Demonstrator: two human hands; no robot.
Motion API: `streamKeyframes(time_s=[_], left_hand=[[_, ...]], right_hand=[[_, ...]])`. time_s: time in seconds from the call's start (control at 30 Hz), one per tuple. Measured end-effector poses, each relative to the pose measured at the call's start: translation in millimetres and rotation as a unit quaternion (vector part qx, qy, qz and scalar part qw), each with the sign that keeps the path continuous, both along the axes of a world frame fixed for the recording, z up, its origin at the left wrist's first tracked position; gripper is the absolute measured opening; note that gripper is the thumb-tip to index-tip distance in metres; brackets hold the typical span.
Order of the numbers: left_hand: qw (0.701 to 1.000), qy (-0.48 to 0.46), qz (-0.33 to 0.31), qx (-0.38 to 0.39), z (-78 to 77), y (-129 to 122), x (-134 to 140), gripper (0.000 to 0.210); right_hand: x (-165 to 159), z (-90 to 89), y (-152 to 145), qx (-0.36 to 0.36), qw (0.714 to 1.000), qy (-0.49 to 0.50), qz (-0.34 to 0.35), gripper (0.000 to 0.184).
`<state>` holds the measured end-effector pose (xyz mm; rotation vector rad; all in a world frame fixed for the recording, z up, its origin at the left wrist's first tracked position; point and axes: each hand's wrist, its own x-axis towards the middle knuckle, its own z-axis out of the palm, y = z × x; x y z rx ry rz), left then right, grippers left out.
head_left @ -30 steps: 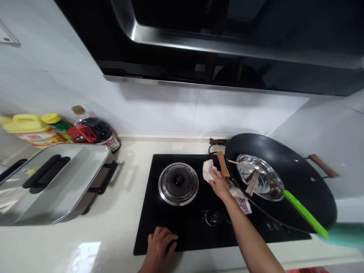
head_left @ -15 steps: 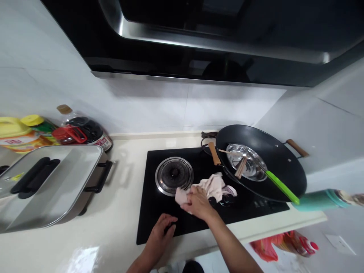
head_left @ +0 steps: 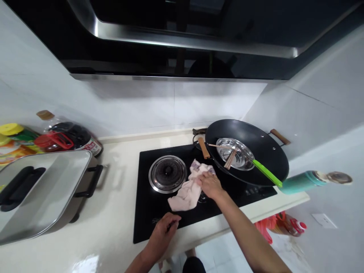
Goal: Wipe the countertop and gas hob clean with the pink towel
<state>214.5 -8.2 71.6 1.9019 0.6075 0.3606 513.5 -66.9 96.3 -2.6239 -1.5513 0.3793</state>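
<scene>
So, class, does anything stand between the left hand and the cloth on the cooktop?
Nothing visible does. Only bare cooktop separates the left hand from the near edge of the cloth. The right hand lies on the cloth, and the wok is off to the right.

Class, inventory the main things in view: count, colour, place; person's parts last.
hood: 1, black, above
walls: 2, white, behind, right
counter: 1, cream, below
stove: 1, black, centre
burner: 1, silver, stove's left
cloth: 1, pink, on stove
wok: 1, black, stove's right
bowl: 1, silver, in wok
sticks: several, brown, over bowl
handle: 1, green, wok rim
pan: 1, grey, left
bottles: several, mixed, behind pan
flask: 1, teal, right
bag: 1, red, lower right
left hand: 1, bare, stove's front
right hand: 1, bare, on cloth
</scene>
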Motion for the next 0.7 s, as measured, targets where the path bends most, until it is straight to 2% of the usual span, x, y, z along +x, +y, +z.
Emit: streamKeyframes(time_s=[0.13,0.33,0.53,0.7], left_hand=[[1.0,0.013,-0.009,0.004,-3.5,-4.8,-6.6,0.023],[0.998,0.041,-0.016,-0.033,-4.0,-6.4,-3.1,0.026],[0.997,0.051,-0.028,-0.04,6.9,-11.2,12.1,0.029],[0.997,0.051,-0.026,-0.047,2.1,-12.1,8.4,0.029]], right_hand=[[23.1,4.1,-18.1,-0.021,0.997,-0.026,-0.068,0.045],[-3.4,10.7,-28.0,-0.034,0.999,0.001,-0.036,0.052],[1.9,9.4,-7.4,-0.079,0.994,0.047,-0.06,0.055],[-4.2,9.2,22.5,-0.089,0.991,0.077,-0.069,0.06]])
